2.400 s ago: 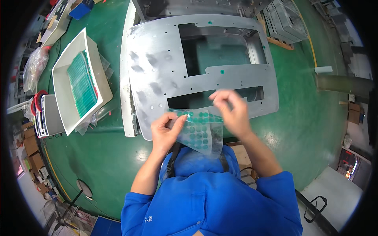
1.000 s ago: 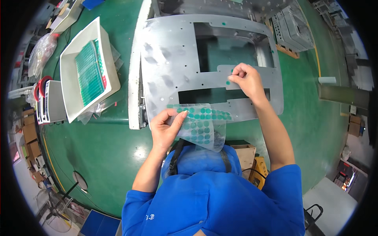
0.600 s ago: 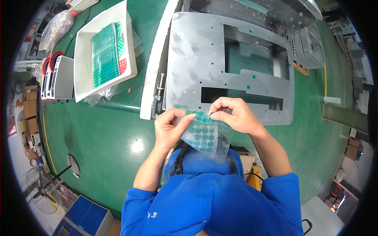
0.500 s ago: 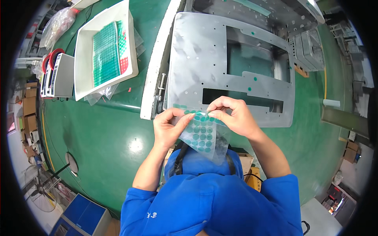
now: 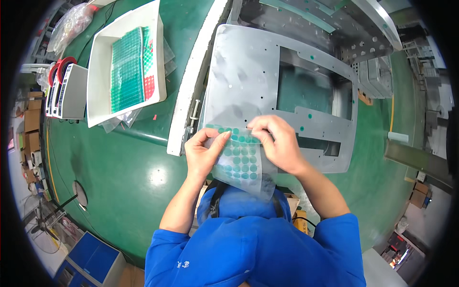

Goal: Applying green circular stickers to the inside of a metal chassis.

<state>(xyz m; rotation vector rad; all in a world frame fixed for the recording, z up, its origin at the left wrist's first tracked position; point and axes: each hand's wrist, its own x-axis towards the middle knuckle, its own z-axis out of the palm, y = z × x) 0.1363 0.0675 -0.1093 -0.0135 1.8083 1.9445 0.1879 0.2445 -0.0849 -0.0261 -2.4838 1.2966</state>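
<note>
A clear sheet of round green stickers (image 5: 245,161) hangs in front of my body, its top strip bent over. My left hand (image 5: 202,157) pinches the sheet's upper left part between thumb and fingers. At the upper right of the sheet my right hand (image 5: 281,147) is closed in a pinch, slightly blurred; what its fingertips hold is hidden. Just beyond both hands lies a grey metal panel (image 5: 239,71) with rectangular cutouts and small holes. A few green dots (image 5: 310,116) sit on its surface.
On the green table at left, a white tray (image 5: 163,71) holds green and red sticker sheets. Left of it stand a white boxy device (image 5: 74,93) and red tape rolls (image 5: 64,68). A white-edged rail (image 5: 184,110) runs beside the panel. A fan (image 5: 45,229) stands lower left.
My right hand has shifted slightly up and left from the sheet's edge, and the bent top strip shows more dots. My left hand keeps its pinch. The whole view has shifted slightly.
</note>
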